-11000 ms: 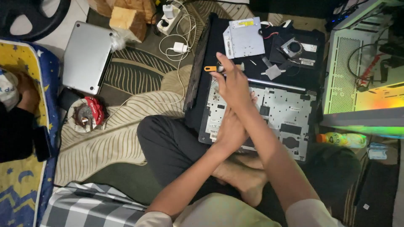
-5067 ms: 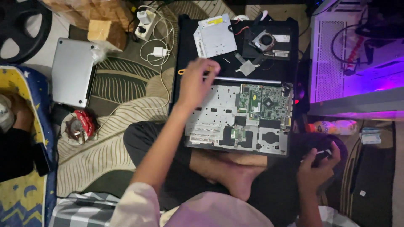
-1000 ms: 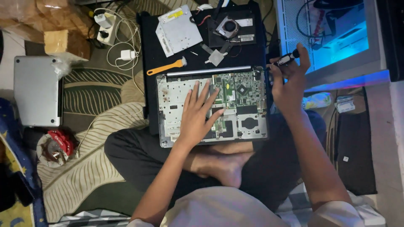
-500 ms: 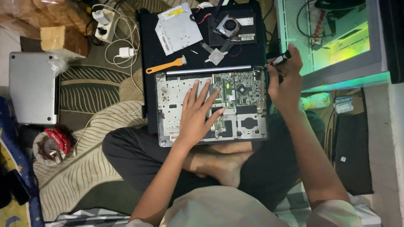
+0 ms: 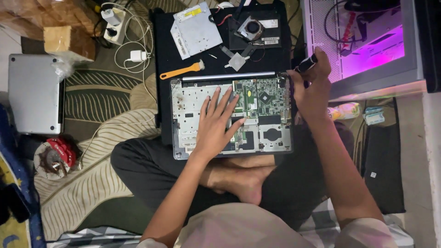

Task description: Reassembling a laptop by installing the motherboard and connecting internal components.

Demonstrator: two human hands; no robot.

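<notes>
laptop base point(image 5: 193, 124): matt grey metal, bare green circuit board | drive point(image 5: 196, 28): dull silver metal, paper label | brush point(image 5: 181, 71): smooth orange plastic handle | rug point(image 5: 87, 183): woven cloth, leaf pattern | closed laptop point(image 5: 33, 94): smooth matt silver | box point(image 5: 69, 42): rough brown cardboard

Opened laptop chassis point(image 5: 193, 120) on lap, green motherboard point(image 5: 260, 97) exposed at its right half. Left hand point(image 5: 217, 123) flat on chassis middle, fingers spread, fingertips touching motherboard left edge. Right hand point(image 5: 312, 87) at chassis upper right corner, closed around black screwdriver point(image 5: 306, 63). Black mat point(image 5: 166, 59) beyond chassis: orange-handled brush point(image 5: 182, 70) at left, optical drive point(image 5: 196, 29) at far edge, cooling fan point(image 5: 251, 27) right of drive. Silver laptop point(image 5: 33, 94) on rug far left.
</notes>
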